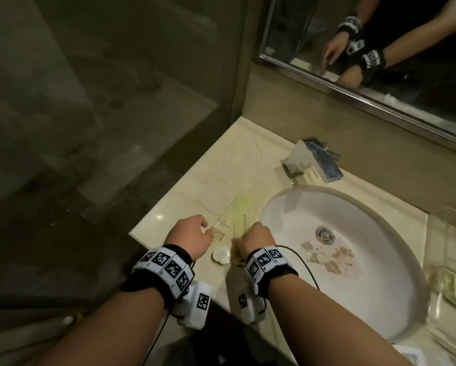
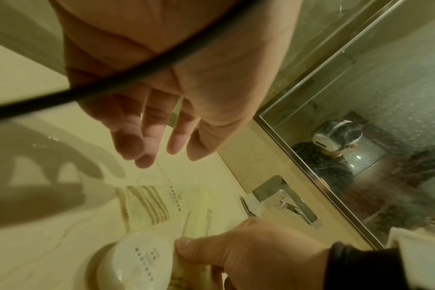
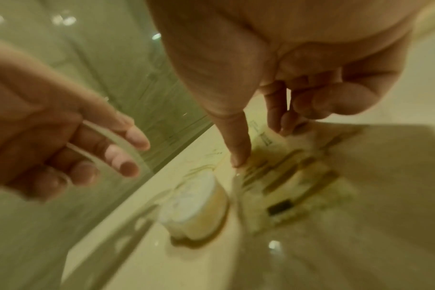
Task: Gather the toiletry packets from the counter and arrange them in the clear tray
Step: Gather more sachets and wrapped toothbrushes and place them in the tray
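Several clear toiletry packets [image 1: 235,216] with gold stripes lie on the beige counter [image 1: 221,175] left of the sink. My right hand [image 1: 256,237] pinches the near end of one striped packet [image 3: 293,176], thumb on its edge and fingers [image 3: 283,125] on top. My left hand [image 1: 195,232] hovers just left of the packets [image 2: 147,204], fingers relaxed and holding nothing. A round white soap [image 1: 221,255] sits between my wrists. The clear tray [image 1: 443,228] stands right of the sink, with a yellowish packet [image 1: 454,289] inside.
The white sink basin [image 1: 367,286] lies between the packets and the tray. A chrome faucet [image 1: 316,159] stands behind it, under a wall mirror [image 1: 380,62]. The counter's front edge [image 1: 147,244] runs just left of my left hand, with dark floor below.
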Demonstrator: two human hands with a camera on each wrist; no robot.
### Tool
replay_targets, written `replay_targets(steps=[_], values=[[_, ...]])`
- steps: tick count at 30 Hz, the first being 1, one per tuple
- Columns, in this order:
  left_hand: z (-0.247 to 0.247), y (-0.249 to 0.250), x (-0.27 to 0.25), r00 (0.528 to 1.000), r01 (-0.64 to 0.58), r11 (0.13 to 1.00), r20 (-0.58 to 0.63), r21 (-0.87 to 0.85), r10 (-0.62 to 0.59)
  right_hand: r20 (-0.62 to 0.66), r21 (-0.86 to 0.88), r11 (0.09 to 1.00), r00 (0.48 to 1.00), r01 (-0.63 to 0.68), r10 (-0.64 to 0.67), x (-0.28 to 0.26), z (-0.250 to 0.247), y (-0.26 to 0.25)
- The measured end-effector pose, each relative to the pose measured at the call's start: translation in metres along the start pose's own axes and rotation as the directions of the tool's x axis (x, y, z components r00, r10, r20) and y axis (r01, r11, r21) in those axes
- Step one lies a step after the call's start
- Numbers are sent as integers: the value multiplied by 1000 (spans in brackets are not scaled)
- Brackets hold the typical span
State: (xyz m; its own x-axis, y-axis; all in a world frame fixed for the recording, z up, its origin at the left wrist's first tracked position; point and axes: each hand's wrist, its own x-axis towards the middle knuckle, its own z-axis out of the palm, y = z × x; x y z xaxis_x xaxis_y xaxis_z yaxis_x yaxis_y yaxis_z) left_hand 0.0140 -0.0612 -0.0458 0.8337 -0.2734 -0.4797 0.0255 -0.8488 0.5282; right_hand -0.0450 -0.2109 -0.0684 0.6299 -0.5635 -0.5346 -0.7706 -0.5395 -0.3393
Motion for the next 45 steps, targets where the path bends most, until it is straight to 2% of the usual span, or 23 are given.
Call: replay_targets(steps=[3, 6, 13, 19, 24, 27, 29, 31, 32, 34, 37, 39, 43, 45], values=[[4, 5, 7, 1000, -9, 1000, 15, 16, 9, -36, 72, 997, 999, -5, 8, -3, -6, -1], [9, 14, 19, 999, -27, 998, 19, 56, 26, -103, 167, 985, 994, 52, -35, -4, -16, 2], [27, 41, 47, 999, -53, 949, 28, 311, 46, -261, 330, 932, 963, 152, -64, -13, -42, 27], [42, 57, 59, 998, -57, 927, 40, 369, 46, -254, 434, 891, 967, 130, -17, -28, -54, 55], [33, 71, 57, 987, -124, 911, 142, 392, 73, -252, 496, 862, 967, 105, 26, -34, -59, 69], [24, 89, 45, 976, -202, 947, 133, 251, 173, -238, 596, 795, 970, 112, 42, -41, -68, 71], [25, 107, 32, 959, -265, 962, 117, 57, 257, -260, 645, 753, 964, 131, 56, -45, -74, 74], [34, 128, 18, 927, -336, 932, 128, -136, 353, -307, 676, 719, 949, 163, 74, -47, -82, 80], [40, 138, 11, 915, -330, 909, 152, -254, 374, -335, 685, 706, 938, 181, 86, -49, -87, 86], [54, 157, -6, 901, -221, 844, 231, -488, 369, -383, 703, 678, 918, 216, 105, -55, -97, 98], [81, 179, -26, 878, -62, 791, 343, -609, 333, -409, 743, 619, 905, 255, 118, -68, -116, 125], [100, 192, -39, 841, 26, 759, 424, -651, 335, -437, 705, 654, 894, 275, 95, -76, -125, 150], [143, 216, -68, 748, 180, 706, 561, -685, 354, -473, 459, 858, 881, 230, 16, -95, -142, 215], [166, 227, -84, 719, 223, 699, 599, -679, 353, -452, 416, 887, 892, 202, 8, -106, -150, 246]])
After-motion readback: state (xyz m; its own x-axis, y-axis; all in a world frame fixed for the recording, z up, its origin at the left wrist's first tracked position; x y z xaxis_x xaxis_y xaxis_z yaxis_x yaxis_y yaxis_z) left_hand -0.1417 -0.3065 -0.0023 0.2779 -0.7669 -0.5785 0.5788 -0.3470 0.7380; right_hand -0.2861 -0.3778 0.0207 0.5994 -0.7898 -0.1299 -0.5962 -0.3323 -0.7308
